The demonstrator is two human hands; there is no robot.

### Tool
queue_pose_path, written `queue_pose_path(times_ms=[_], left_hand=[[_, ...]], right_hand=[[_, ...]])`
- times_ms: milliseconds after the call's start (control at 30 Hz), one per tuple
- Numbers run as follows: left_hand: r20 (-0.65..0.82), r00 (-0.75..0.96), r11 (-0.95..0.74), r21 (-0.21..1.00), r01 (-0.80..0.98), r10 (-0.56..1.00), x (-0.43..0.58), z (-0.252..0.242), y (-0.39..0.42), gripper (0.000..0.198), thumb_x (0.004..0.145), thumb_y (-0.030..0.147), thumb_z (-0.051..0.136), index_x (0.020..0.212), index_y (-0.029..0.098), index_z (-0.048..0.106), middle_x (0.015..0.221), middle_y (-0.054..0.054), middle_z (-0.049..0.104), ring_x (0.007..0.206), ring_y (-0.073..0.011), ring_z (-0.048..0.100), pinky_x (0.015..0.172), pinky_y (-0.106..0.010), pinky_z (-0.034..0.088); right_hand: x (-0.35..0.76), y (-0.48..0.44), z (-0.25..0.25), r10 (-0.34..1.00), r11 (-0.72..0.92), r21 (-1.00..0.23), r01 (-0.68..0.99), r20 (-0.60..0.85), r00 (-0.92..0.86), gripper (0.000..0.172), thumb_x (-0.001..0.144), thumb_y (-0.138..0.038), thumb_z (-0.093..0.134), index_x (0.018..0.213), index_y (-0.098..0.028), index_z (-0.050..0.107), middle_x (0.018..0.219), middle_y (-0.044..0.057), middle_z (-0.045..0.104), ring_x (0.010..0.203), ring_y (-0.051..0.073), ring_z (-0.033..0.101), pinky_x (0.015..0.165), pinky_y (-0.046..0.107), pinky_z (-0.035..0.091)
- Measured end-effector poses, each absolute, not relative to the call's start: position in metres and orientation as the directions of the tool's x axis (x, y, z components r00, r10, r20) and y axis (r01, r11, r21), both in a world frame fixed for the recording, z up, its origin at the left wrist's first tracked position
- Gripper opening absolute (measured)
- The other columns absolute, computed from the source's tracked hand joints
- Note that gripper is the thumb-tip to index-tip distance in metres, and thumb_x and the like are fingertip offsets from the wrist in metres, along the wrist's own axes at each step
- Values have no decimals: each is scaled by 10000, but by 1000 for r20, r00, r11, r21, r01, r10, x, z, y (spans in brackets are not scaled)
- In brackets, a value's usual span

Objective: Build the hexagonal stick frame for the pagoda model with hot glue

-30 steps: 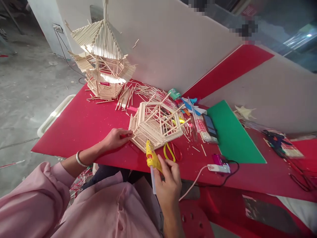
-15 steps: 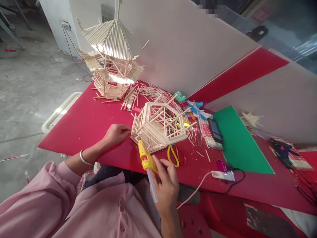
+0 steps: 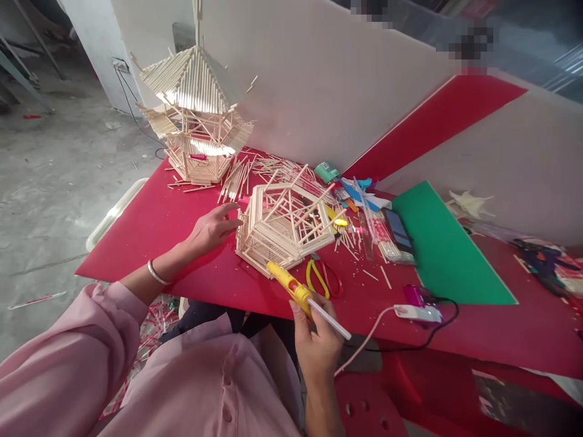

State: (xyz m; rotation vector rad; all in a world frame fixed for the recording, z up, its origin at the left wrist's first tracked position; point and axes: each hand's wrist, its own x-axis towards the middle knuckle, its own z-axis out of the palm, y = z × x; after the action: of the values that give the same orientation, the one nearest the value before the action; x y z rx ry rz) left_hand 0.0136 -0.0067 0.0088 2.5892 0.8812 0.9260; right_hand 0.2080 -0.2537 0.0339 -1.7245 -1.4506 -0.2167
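Note:
A six-sided frame of thin wooden sticks (image 3: pixel 277 233) sits on the red tabletop in front of me. My left hand (image 3: pixel 213 230) is at its left side, fingers stretched out and apart, the tips right by the sticks; whether they touch cannot be made out. My right hand (image 3: pixel 319 334) is wrapped round a yellow glue gun (image 3: pixel 298 292), with a clear glue stick (image 3: pixel 330 318) poking out of its back end. The gun's nozzle points up and left, close to the frame's lower front edge.
Behind stands a taller stick pavilion (image 3: pixel 195 115). Loose sticks (image 3: pixel 237 179) lie around it. Pliers with yellow and red handles (image 3: pixel 321 276) rest right of the frame. Farther right are a green board (image 3: pixel 450 255) and a white plug (image 3: pixel 416 312) with cables. A partition wall (image 3: pixel 291 85) bounds the table's back.
My left hand has opened from a closed grip, its fingers now reaching along the frame's left side. The glue gun has swung, its back end turning to the right. The view has shifted slightly.

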Motion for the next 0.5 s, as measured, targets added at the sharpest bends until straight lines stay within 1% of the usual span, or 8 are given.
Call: queue_pose_path(times_ms=[133,200,267,333,400,433,467,500], left_hand=[[595,621,-854,261,451,510,5,5,-23,227,963,247,522,995,224,746,1219,-120,663,904,-177,651,686,-253,488],[625,621,-870,224,438,474,2,6,-35,206,953,252,546,1022,222,737,1179,-122,679,885,-180,649,665,-254,482],[631,573,-843,281,459,523,2,9,-50,195,936,261,572,1030,217,737,1132,-123,693,873,-186,646,671,-263,481],[586,450,-735,470,489,674,5,15,-70,165,900,264,604,939,202,752,971,-102,708,807,-182,634,669,-269,476],[391,310,-494,761,420,867,12,19,-93,144,840,275,657,771,177,737,728,-53,654,654,-151,581,599,-250,448],[183,301,-281,903,326,936,17,21,-104,146,814,283,682,744,162,725,663,-34,622,583,-128,542,543,-231,420],[-82,352,9,979,205,932,22,22,-114,160,807,295,689,756,146,719,604,-15,585,498,-101,485,470,-213,372],[-311,419,305,949,84,853,28,23,-122,176,814,305,677,799,134,713,564,2,548,424,-77,408,404,-199,302]], right_hand=[[220,-249,28,627,6,-392,920,718,303,161,900,-282,669,1007,-166,702,877,97,727,752,209,702,656,309,589],[223,-249,25,601,-14,-400,916,729,328,164,896,-291,678,982,-153,701,867,96,726,748,200,695,649,295,576],[224,-253,23,602,-25,-460,888,702,381,167,892,-294,683,975,-151,704,881,98,722,757,196,687,638,287,560],[223,-260,18,602,-37,-538,842,660,449,194,887,-327,684,964,-152,717,867,95,720,746,196,677,633,289,548],[222,-270,12,608,-69,-633,771,586,535,242,875,-381,685,928,-149,730,821,86,720,706,194,664,630,297,541],[222,-275,7,613,-94,-685,722,532,585,274,867,-410,685,915,-145,733,805,85,723,692,195,662,634,302,541],[222,-279,3,618,-116,-741,661,468,632,311,860,-439,683,918,-138,735,810,90,730,696,200,666,644,309,544],[222,-283,-2,623,-135,-793,593,398,674,348,852,-465,681,938,-131,734,836,99,739,718,208,674,663,317,549]])
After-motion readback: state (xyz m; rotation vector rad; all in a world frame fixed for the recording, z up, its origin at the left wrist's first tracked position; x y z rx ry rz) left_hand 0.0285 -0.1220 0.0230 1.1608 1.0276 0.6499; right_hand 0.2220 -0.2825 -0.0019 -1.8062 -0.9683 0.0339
